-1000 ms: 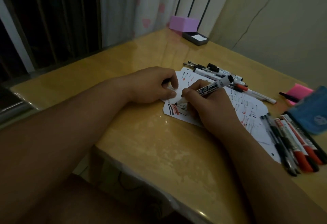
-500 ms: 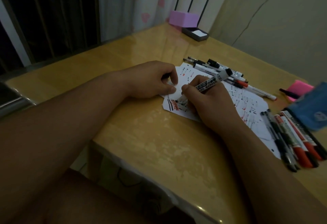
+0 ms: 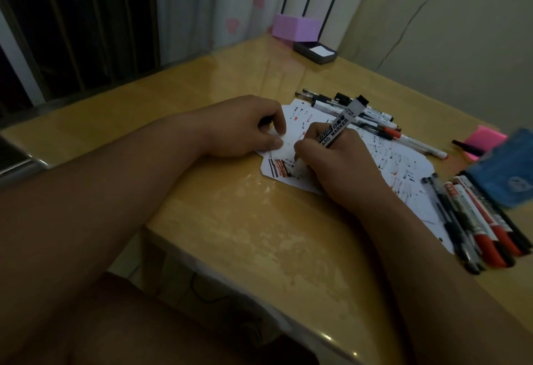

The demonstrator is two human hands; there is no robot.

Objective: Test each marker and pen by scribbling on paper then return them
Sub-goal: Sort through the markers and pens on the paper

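Note:
A white sheet of paper (image 3: 403,159) covered in red and black scribbles lies on the wooden table (image 3: 245,234). My right hand (image 3: 340,162) grips a white board marker (image 3: 337,128), tip down on the paper's near-left corner beside red and black strokes. My left hand (image 3: 245,128) presses its fingers on the paper's left edge; something dark, perhaps the cap, shows under its fingers. One group of pens and markers (image 3: 372,119) lies behind the paper. Another group with red and black ends (image 3: 484,226) lies at the right.
A pink box (image 3: 295,27) and a dark tray holding white notes (image 3: 315,52) stand at the table's far corner. Pink sticky notes (image 3: 484,138) with a black pen and a blue pouch (image 3: 507,174) lie at the right. The table's near edge runs just below my forearms.
The marker's back end has swung upward, so the marker stands steeper, and its tip has shifted slightly along the strokes at the paper's corner. My left hand keeps its place on the paper.

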